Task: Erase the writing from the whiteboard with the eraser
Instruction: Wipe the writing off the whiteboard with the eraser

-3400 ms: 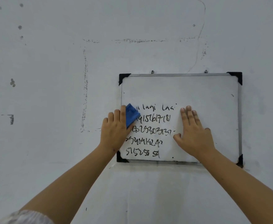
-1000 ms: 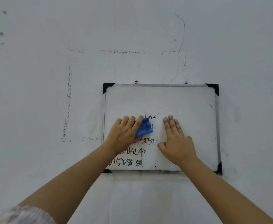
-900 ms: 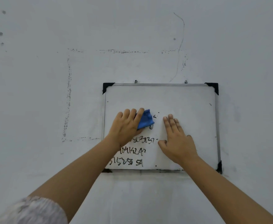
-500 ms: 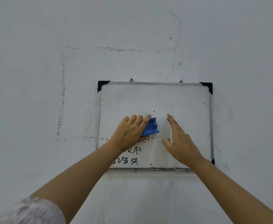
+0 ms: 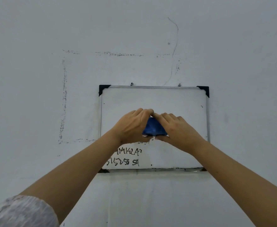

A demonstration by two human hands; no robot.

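A small whiteboard (image 5: 154,99) with a metal frame and black corner caps hangs on the wall. Two rows of black digits (image 5: 126,157) stay at its lower left, with a smear just above them; the upper area is wiped. The blue eraser (image 5: 154,127) sits at the board's middle, held between both hands. My left hand (image 5: 132,125) grips its left side and my right hand (image 5: 177,130) grips its right side. Their fingertips meet above the eraser and hide most of it.
The board hangs from two small hooks (image 5: 131,83) on a pale grey wall (image 5: 52,95). Dotted dirt marks (image 5: 64,99) outline a rectangle to the board's upper left. A thin crack (image 5: 173,51) runs up from the board's top edge.
My right hand left the board's surface and closed onto the eraser beside my left hand. The upper rows of writing have been wiped away; two rows stay at the bottom.
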